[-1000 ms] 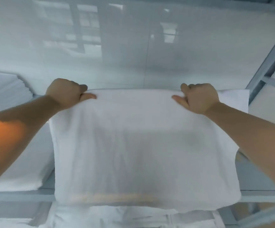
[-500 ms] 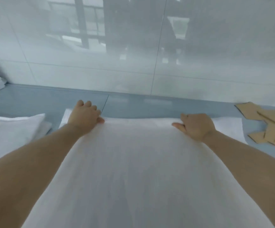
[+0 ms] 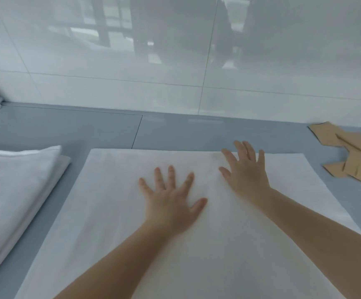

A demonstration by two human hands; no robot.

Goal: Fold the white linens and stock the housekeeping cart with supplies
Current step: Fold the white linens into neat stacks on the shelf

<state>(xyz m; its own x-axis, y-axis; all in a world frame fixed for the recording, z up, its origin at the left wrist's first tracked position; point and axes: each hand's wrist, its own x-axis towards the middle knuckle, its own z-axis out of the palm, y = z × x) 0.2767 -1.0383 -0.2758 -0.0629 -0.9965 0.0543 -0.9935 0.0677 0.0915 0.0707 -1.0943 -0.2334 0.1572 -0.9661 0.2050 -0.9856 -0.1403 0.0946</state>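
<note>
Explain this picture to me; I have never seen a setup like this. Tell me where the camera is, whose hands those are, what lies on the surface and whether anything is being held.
No machine here: a person wears a camera on the head, looking forward and down at their own bare arms. The left hand and right hand lie flat with fingers spread on a white linen laid out on a grey-blue counter. Nothing is held; the palms only press on the cloth. Left of it sits a stack of folded linens. On the right lie brown cardboard pieces. Behind is a glossy white tiled wall.
</note>
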